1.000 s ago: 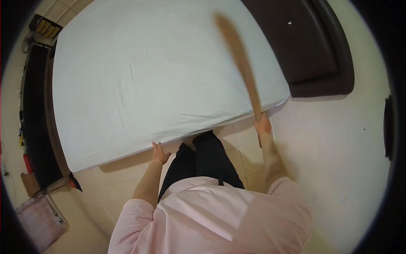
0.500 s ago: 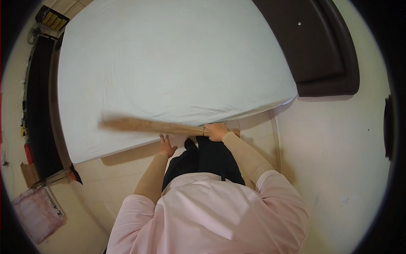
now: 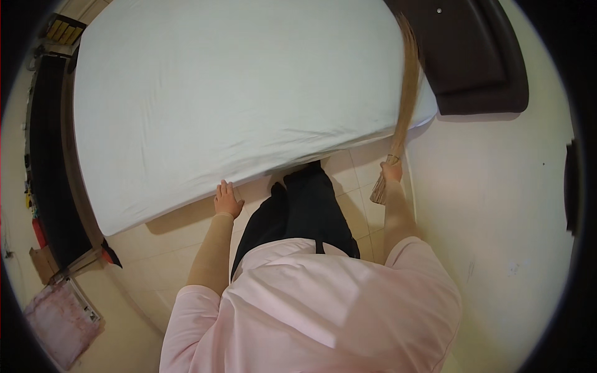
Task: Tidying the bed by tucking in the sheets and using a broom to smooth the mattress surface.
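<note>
A long tan stick broom (image 3: 407,93) is gripped near its bound end by my right hand (image 3: 391,171), off the bed's near right corner. Its thin bristles reach away from me over the right side of the mattress (image 3: 236,81), up to the dark headboard. The cut butt of the broom sticks out below my fist. My left hand (image 3: 227,200) holds nothing; its fingers are spread and rest at the near edge of the mattress, which has a fitted pale white sheet with small wrinkles along that side.
The dark brown padded headboard (image 3: 469,62) stands at the bed's right end, by a pale wall (image 3: 491,205). Left of the bed runs a long black surface (image 3: 48,155). A pinkish square piece (image 3: 62,323) lies at lower left. Beige tiles (image 3: 168,264) cover the floor.
My right hand has moved right and swung the broom from pointing left across the near edge to pointing away along the headboard. My left hand has shifted slightly left and onto the mattress edge.
</note>
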The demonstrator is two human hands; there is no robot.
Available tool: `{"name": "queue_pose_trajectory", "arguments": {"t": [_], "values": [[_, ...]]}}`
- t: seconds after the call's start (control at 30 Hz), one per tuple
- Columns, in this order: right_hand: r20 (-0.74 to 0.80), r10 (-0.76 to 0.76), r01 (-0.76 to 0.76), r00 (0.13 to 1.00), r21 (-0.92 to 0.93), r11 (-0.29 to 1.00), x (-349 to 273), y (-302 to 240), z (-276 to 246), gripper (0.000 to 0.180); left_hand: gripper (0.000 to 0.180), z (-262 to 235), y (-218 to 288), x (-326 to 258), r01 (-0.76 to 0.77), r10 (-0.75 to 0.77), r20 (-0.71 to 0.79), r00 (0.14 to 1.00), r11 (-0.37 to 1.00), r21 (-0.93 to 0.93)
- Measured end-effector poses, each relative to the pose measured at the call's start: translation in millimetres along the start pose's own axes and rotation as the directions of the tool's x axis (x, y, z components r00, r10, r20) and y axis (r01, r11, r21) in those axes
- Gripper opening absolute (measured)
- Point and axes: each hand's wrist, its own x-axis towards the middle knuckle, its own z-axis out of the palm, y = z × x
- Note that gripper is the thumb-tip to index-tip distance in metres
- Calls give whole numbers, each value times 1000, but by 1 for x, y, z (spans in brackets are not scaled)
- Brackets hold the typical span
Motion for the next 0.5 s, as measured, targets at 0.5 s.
{"name": "queue_pose_trajectory", "arguments": {"t": [0.5], "values": [[726, -547, 892, 417, -210, 401, -120, -4, 56, 37, 94, 3, -3, 7, 39, -42, 94, 995, 999, 31]]}}
